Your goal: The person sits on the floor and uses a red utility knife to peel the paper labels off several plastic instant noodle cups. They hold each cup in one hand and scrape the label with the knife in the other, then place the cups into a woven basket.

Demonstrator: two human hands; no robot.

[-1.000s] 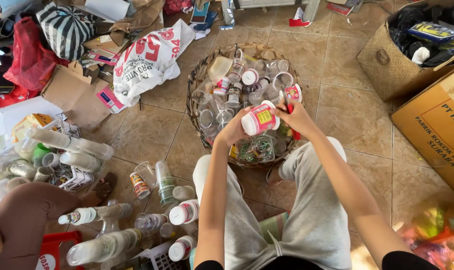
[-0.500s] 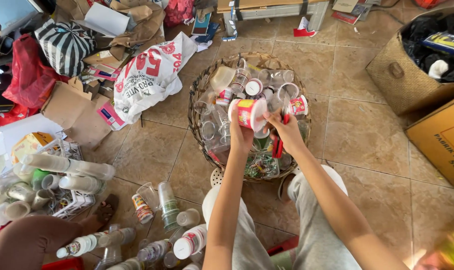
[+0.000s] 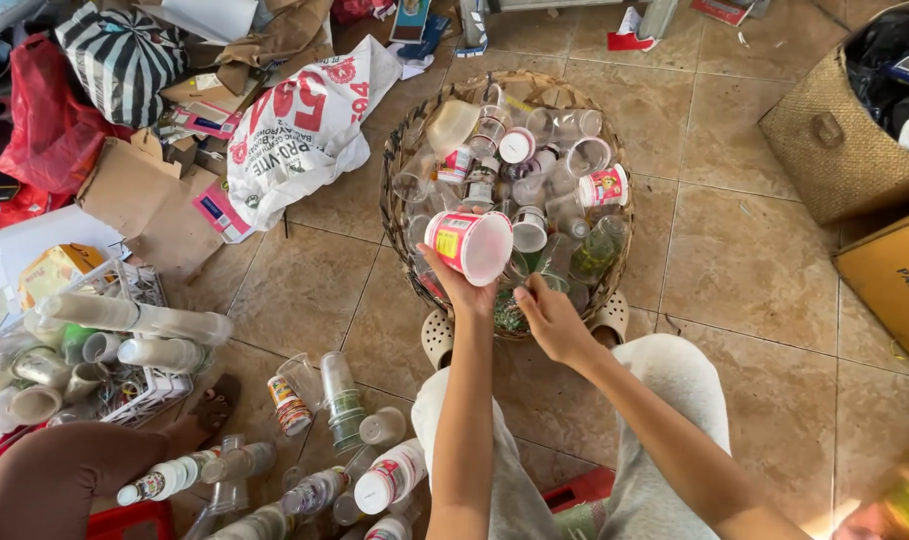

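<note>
The left hand [image 3: 461,285] is gripping a pink cup [image 3: 468,245] over the basket [image 3: 399,160] of cups; the right hand [image 3: 546,320] is hanging half open.

Left hand [image 3: 457,285] grips pink cup [image 3: 468,244]; right hand [image 3: 549,320] over wicker basket [image 3: 399,160].

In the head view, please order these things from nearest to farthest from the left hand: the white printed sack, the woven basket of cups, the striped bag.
From the left hand, which holds a pink cup:
1. Woven basket of cups, directly under the hand.
2. White printed sack, on the floor to the upper left.
3. Striped bag, far upper left corner.
</note>
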